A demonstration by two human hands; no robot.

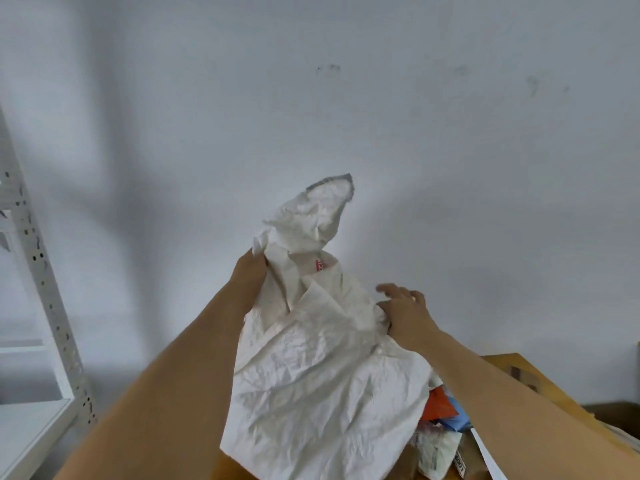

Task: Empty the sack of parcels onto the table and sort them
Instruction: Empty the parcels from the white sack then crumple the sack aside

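Observation:
A crumpled white woven sack (311, 382) is held up in front of me, its bottom corner pointing up toward the wall and its open end hanging down over the table. My left hand (250, 271) grips the sack's upper left edge. My right hand (403, 308) rests against the sack's right side with the fingers spread and relaxed. Several parcels (438, 420) lie under the sack's mouth at the lower right: an orange one, a blue one and a white plastic bag.
The brown table (540, 386) shows at the lower right, with a cardboard piece on it. A white metal shelf rack (38, 271) stands at the left. A plain white wall fills the background.

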